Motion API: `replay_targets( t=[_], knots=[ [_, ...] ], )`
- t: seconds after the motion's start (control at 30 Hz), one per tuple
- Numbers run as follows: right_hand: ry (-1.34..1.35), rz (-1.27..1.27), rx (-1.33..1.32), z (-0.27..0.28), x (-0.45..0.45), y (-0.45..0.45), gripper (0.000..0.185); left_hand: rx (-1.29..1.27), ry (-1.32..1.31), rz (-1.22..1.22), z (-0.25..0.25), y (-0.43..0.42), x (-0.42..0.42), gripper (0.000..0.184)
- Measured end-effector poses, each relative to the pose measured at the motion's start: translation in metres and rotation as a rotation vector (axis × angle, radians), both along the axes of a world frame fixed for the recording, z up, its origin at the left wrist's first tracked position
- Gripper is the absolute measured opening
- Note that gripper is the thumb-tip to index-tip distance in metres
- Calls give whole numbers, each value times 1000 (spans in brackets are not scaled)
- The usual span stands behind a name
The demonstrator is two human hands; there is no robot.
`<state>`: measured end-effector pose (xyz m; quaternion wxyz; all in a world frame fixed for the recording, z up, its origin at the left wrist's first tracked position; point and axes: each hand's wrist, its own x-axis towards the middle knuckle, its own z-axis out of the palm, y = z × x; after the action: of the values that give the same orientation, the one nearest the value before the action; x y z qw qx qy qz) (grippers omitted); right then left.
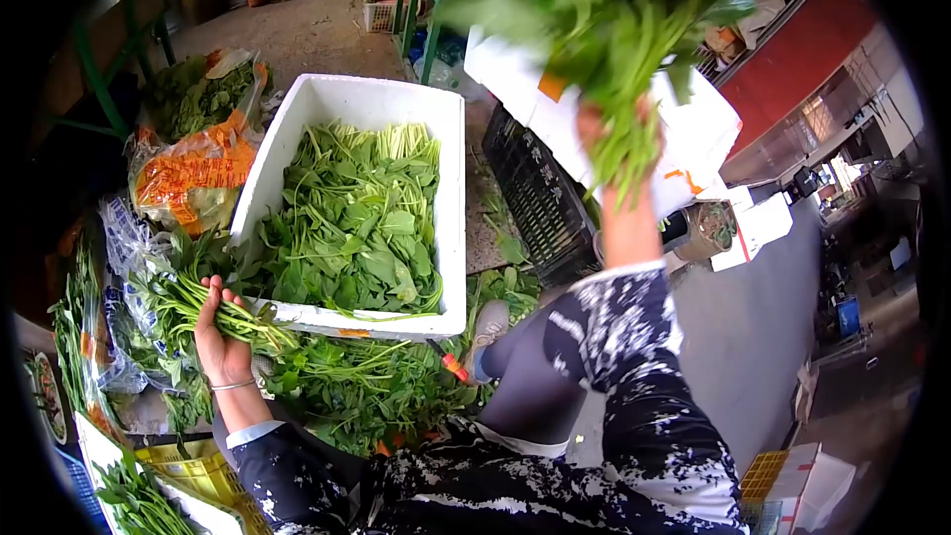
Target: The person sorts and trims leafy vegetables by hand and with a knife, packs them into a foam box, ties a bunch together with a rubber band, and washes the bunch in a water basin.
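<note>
My right hand [592, 129] is raised at the upper right, closed around the pale stems of a large bunch of leafy greens [634, 30]. Its leaves are smeared by motion. Low on the left, my left hand [228, 352] grips a smaller bunch of leafy greens [183, 302] by the stems, beside the near left corner of a white foam box [451, 198]. Inside that box lie stacked leafy greens [367, 228], with cut stem ends at the far side. More loose greens [367, 376] spread on the ground between the box and my legs.
A black plastic crate [540, 203] stands right of the box, near white foam pieces [708, 129]. An orange-printed plastic bag [193, 178] of greens lies left. A yellow crate [203, 471] is at lower left, a green metal rack [421, 5] behind. A red-and-black object [455, 367] lies by my shoe.
</note>
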<state>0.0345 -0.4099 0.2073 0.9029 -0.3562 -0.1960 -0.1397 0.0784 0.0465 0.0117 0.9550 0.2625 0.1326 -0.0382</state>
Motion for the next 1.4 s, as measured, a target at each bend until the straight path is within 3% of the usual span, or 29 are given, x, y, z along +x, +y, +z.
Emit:
replay_targets(
  t=[0.1,0.13,0.17,0.2,0.23,0.27,0.33,0.4,0.43,0.47,0.53,0.57,0.63,0.67,0.73,0.77,0.87,0.97,1.07,1.13,1.2,1.3,1.33,1.4],
  knots=[
    [65,-350,-43,75,24,-76,38,-8,-20,18,-4,4,-3,22],
    [34,-204,-50,95,29,-87,39,-1,-12,25,-3,5,-3,22],
    [79,-354,-119,103,45,-127,41,-11,12,32,-2,6,-3,23],
    [364,-460,-144,100,54,-169,42,-37,-10,27,-8,10,-2,25],
    [719,-619,-244,91,56,-198,57,-34,-4,36,-6,9,-2,27],
    [832,-726,-298,86,58,-225,48,-22,18,64,-6,11,-2,29],
    [721,-951,-443,66,67,-281,33,-38,27,76,-13,14,2,43],
    [627,-1113,-758,43,83,-256,21,19,15,127,-5,10,-2,42],
    [519,-1252,-789,27,65,-127,22,-67,6,112,-4,16,-1,30],
    [290,-965,-850,1,47,-48,22,-152,-166,-115,-41,49,17,29],
    [413,-400,-1116,-62,1,82,31,6,-110,52,-1,29,-1,17],
    [234,-4,-1371,-103,-19,113,29,29,-64,100,7,34,-4,16],
    [596,633,-1376,-158,-60,186,43,10,-45,107,14,46,-11,16],
    [529,704,-1447,-205,-67,201,52,26,-24,124,13,50,-10,17],
    [584,573,-1534,-282,-68,226,61,74,-43,159,15,56,-13,17],
    [495,434,-1787,-307,-65,236,67,70,-50,148,18,58,-13,17],
    [451,221,-1976,-355,-52,267,86,75,-66,174,27,53,-15,16],
    [510,166,-2100,-394,-39,281,95,78,-76,164,23,54,-14,15],
    [579,143,-2147,-408,-34,290,100,23,-93,172,24,51,-11,14],
    [837,442,-2155,-412,-23,289,100,33,-81,191,23,50,-10,14],
    [772,468,-2217,-416,-29,289,96,29,-73,188,25,50,-9,14],
    [449,177,-2203,-391,-68,292,88,33,-70,192,28,48,-13,14],
    [465,189,-2191,-383,-79,298,95,12,-73,165,28,49,-15,14],
    [631,451,-2185,-361,-88,310,108,-7,-81,129,29,46,-17,14]
  ],
)
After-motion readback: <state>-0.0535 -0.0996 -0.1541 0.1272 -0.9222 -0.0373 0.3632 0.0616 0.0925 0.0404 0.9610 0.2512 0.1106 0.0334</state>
